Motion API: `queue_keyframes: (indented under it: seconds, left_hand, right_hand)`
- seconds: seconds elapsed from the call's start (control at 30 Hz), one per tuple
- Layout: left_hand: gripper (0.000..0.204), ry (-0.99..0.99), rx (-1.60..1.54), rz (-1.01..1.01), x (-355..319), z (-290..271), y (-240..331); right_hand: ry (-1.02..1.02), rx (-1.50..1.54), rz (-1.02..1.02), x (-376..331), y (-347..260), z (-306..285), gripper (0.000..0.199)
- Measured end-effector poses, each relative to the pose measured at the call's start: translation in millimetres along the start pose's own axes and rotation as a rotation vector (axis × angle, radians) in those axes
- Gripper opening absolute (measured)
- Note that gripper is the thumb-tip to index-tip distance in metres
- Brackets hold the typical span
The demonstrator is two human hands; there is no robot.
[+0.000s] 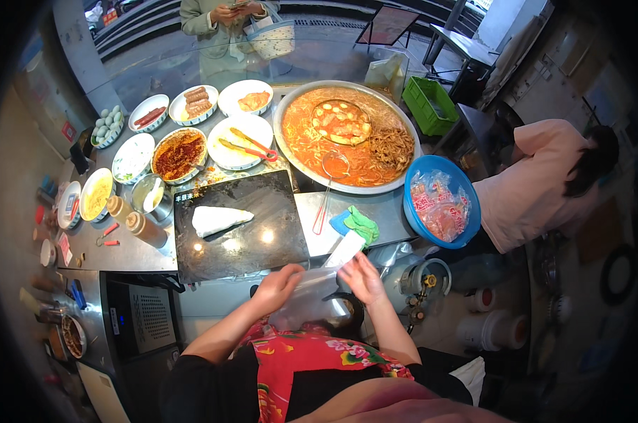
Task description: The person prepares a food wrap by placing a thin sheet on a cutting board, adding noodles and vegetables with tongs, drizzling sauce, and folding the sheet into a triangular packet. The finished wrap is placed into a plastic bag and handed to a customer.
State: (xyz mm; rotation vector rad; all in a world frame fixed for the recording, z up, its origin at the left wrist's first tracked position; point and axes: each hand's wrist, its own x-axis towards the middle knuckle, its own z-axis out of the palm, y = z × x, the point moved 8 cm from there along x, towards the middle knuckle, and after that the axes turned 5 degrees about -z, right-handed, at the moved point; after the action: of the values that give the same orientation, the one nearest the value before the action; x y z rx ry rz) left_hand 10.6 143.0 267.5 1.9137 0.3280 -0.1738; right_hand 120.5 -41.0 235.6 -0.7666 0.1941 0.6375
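My left hand pinches one side of a clear plastic bag in front of my body. On its other side my right hand is closed at the bag's upper edge, by a white paper strip or sleeve. Whether that white piece is part of the bag I cannot tell. Beyond my hands, a folded white flatbread wrap lies on the black griddle. A green cloth and a blue cloth lie just past my right hand.
A huge pan of red stew with a strainer stands ahead. Bowls of chilli, sausages and eggs line the left, near sauce bottles. At right are a blue basin of packets and a bending person.
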Motion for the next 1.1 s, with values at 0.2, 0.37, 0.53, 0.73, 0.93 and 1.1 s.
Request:
queue_keyframes:
  seconds: [0.2, 0.37, 0.53, 0.73, 0.93, 1.1]
  left_hand:
    - [0.032, 0.211, 0.148, 0.11, 3, -40, 17]
    - [0.023, 0.518, 0.344, 0.421, -14, -59, 44]
    - [0.018, 0.228, 0.172, 0.325, -13, -55, 36]
    - [0.014, 0.698, 0.774, -0.105, -46, -142, 3]
    - [0.03, 0.41, 0.411, 0.318, -24, -96, 23]
    - [0.023, 0.171, -0.631, -0.096, -20, -121, -50]
  right_hand:
    - [-0.295, -0.605, 0.289, -15, 58, 19, 0.026]
    - [-0.261, -0.333, 0.383, 1, 84, 47, 0.024]
    - [-0.129, -0.304, 0.416, 19, 99, 60, 0.025]
    - [0.339, 0.034, 0.181, 33, 39, 35, 0.015]
    - [-0.867, -0.98, -0.226, 0, 70, 166, 0.021]
    - [-0.32, -2.11, -0.369, 78, 11, 77, 0.018]
